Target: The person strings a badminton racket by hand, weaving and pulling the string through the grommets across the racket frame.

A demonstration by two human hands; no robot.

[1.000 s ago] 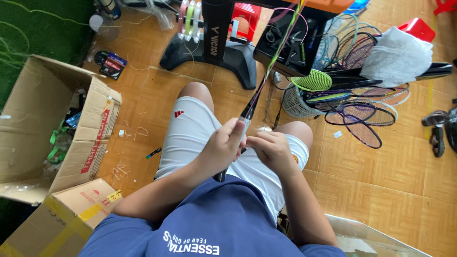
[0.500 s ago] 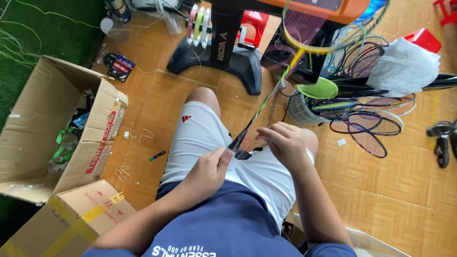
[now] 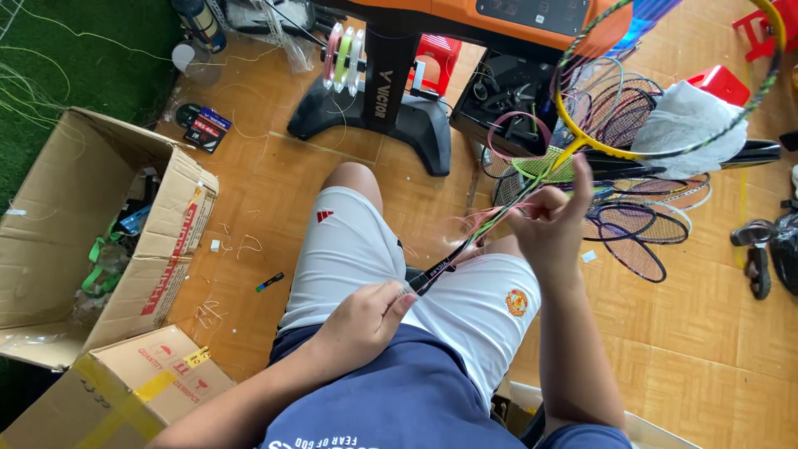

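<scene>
L hand (image 3: 362, 320) clenched on badminton racket (image 3: 532, 179) handle; R hand (image 3: 553, 220) pinches its shaft w/ fingertips. Open cardboard box (image 3: 179, 220) holds green scraps (image 3: 100, 262); mesh basket (image 3: 509, 189) holds rackets.

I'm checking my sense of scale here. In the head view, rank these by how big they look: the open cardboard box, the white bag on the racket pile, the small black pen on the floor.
1. Open cardboard box, largest.
2. White bag, clearly smaller.
3. Black pen, by far the smallest.
</scene>
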